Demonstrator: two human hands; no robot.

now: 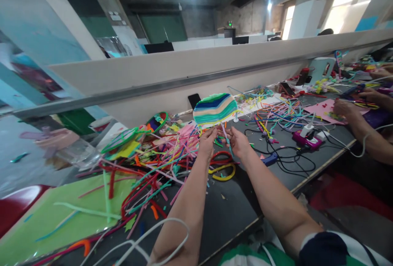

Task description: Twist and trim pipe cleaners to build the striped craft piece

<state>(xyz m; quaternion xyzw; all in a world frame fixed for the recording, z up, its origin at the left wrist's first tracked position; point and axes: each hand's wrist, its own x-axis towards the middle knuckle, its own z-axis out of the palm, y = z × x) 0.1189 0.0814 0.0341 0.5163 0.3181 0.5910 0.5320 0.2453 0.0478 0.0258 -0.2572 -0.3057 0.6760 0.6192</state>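
A round fan-shaped piece [215, 110] with wavy green, blue, cream and teal stripes stands upright above the dark table, just beyond both hands. My left hand [208, 141] is closed, fingertips pinched at the lower left under the round piece; what lies between them is too small to name. My right hand [238, 143] is closed on a thin lilac and teal fuzzy stem [226, 137] that runs down from below the round piece. Beneath the hands lie scissors with red and yellow handles [225, 172].
Loose fuzzy stems [159, 157] heap up on the left beside a green sheet [76, 200]. A purple power strip [307, 139], black cables and a blue tool [270, 159] lie right. Another person's hands [346, 110] are far right; a partition [184, 77] stands behind.
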